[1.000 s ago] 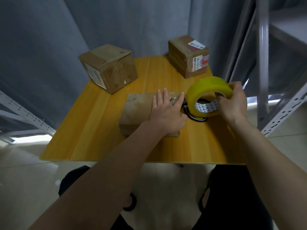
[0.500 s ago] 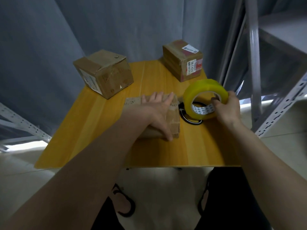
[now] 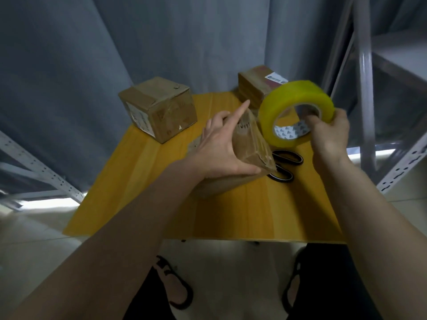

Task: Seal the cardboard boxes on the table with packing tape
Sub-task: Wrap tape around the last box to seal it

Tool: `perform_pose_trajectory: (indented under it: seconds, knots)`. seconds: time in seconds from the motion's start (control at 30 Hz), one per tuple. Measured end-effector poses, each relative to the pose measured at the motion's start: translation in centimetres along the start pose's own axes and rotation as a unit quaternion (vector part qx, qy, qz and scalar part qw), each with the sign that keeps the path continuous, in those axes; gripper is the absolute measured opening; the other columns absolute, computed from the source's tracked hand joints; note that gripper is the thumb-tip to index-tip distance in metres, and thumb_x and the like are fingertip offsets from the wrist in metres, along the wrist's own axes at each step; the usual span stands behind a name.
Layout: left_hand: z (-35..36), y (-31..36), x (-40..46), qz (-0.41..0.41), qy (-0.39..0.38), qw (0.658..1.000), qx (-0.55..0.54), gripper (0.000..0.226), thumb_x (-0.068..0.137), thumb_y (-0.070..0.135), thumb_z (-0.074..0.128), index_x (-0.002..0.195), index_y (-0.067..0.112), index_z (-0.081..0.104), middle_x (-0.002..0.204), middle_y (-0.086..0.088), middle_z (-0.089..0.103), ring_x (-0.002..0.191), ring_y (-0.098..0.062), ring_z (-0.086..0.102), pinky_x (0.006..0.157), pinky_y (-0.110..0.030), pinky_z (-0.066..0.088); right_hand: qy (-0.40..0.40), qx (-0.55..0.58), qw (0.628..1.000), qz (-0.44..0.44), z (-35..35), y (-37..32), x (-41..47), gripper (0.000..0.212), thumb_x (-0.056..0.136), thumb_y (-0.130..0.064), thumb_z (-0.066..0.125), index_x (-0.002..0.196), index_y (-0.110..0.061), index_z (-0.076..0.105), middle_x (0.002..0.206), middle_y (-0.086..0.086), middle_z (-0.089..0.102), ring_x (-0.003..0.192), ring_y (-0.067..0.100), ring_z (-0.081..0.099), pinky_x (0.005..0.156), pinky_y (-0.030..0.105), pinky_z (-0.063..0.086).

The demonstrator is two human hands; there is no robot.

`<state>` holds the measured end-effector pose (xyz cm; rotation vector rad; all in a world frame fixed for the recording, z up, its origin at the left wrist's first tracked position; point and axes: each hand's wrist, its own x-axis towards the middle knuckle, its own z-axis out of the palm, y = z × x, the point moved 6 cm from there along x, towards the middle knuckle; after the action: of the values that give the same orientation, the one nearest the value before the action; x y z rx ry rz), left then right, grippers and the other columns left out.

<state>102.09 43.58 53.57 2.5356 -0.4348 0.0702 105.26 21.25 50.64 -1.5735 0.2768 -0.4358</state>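
Left hand (image 3: 219, 148) grips the tilted box (image 3: 251, 144), index finger straight; right hand (image 3: 328, 135) clutches the tape (image 3: 293, 98) above the bench (image 3: 208, 215).

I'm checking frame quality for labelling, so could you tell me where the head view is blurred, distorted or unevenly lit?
Head view: motion blur softens the tape roll and both hands; wide-angle distortion bends the shelf posts; lighting is dim, with bright strips at floor level on both sides.
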Motion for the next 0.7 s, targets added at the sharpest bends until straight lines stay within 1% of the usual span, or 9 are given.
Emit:
perform_pose_trajectory:
  seconds: [0.13,0.23,0.3,0.37,0.43,0.5,0.57,0.63,0.7]
  knots:
    - [-0.5,0.0,-0.9,0.004,0.073,0.996,-0.056,0.127,0.052,0.056,0.087,0.149,0.050,0.004,0.145,-0.002,0.022,0.136,-0.023,0.022,0.111,-0.053,0.031,-0.025,0.187,0.979,0.081,2.5,-1.0,-0.8,0.026,0.083,-0.020,0.070,0.104,-0.016,0.056,0.097,0.002,0.067,0.091,0.018,0.069,0.077,0.029,0.057]
    - [-0.3,-0.5,-1.4,0.003,0.107,0.991,-0.078,0.126,0.053,0.053,0.088,0.149,0.049,0.006,0.144,-0.003,0.022,0.137,-0.022,0.023,0.112,-0.049,0.032,-0.052,0.224,0.964,0.134,4.4,-1.4,-1.8,0.021,0.082,-0.015,0.072,0.095,-0.022,0.059,0.094,0.004,0.071,0.085,0.020,0.071,0.077,0.038,0.059]
    - [-0.3,-0.8,-1.8,0.006,0.131,0.986,-0.101,0.125,0.054,0.053,0.088,0.150,0.047,0.008,0.143,-0.004,0.022,0.138,-0.020,0.023,0.112,-0.041,0.030,-0.078,0.246,0.955,0.148,5.5,-2.0,-2.2,0.025,0.082,-0.011,0.072,0.099,-0.022,0.059,0.100,0.007,0.071,0.091,0.025,0.071,0.080,0.046,0.059]
    - [-0.3,-0.8,-1.8,0.009,0.161,0.976,-0.143,0.122,0.054,0.053,0.086,0.150,0.046,0.010,0.143,-0.004,0.024,0.138,-0.019,0.024,0.110,-0.032,0.029,-0.106,0.278,0.944,0.146,6.5,-2.9,-2.5,0.032,0.081,-0.010,0.073,0.108,-0.019,0.059,0.104,0.009,0.072,0.091,0.026,0.072,0.078,0.045,0.060]
    - [-0.2,-0.8,-1.6,0.002,0.188,0.964,-0.186,0.119,0.055,0.056,0.083,0.149,0.049,0.010,0.144,-0.004,0.024,0.138,-0.015,0.026,0.108,-0.024,0.028,-0.117,0.253,0.953,0.120,7.4,-4.2,-2.7,0.038,0.081,-0.011,0.073,0.117,-0.015,0.060,0.102,0.008,0.073,0.086,0.022,0.073,0.073,0.037,0.061]
    - [0.3,-1.2,-1.6,-0.017,0.193,0.958,-0.210,0.115,0.058,0.056,0.083,0.149,0.048,0.012,0.143,-0.001,0.024,0.133,-0.008,0.029,0.102,-0.017,0.028,-0.123,0.184,0.972,0.076,8.1,-5.4,-2.8,0.029,0.084,-0.011,0.069,0.113,-0.013,0.063,0.101,0.008,0.073,0.087,0.020,0.072,0.076,0.038,0.060]
    - [0.6,-2.0,-1.9,-0.034,0.189,0.960,-0.204,0.111,0.062,0.053,0.084,0.149,0.042,0.015,0.143,0.000,0.026,0.129,-0.008,0.031,0.101,-0.021,0.030,-0.124,0.123,0.983,0.046,8.6,-6.0,-3.0,0.016,0.087,-0.009,0.063,0.102,-0.016,0.064,0.103,0.009,0.072,0.093,0.024,0.070,0.085,0.044,0.058]
    - [0.2,-2.3,-2.2,-0.030,0.189,0.967,-0.170,0.108,0.062,0.057,0.081,0.147,0.033,0.019,0.142,-0.003,0.028,0.132,-0.014,0.032,0.105,-0.029,0.033,-0.124,0.090,0.988,0.020,8.9,-6.4,-3.2,0.015,0.089,-0.008,0.059,0.092,-0.023,0.062,0.104,0.010,0.071,0.097,0.026,0.068,0.089,0.048,0.055]
    - [-0.6,-2.1,-2.4,-0.007,0.199,0.976,-0.093,0.106,0.061,0.064,0.074,0.145,0.019,0.026,0.146,-0.009,0.025,0.138,-0.022,0.028,0.113,-0.038,0.030,-0.123,0.062,0.990,-0.015,9.4,-6.9,-3.4,0.014,0.090,-0.010,0.058,0.096,-0.022,0.061,0.108,0.009,0.069,0.101,0.025,0.067,0.092,0.048,0.053]
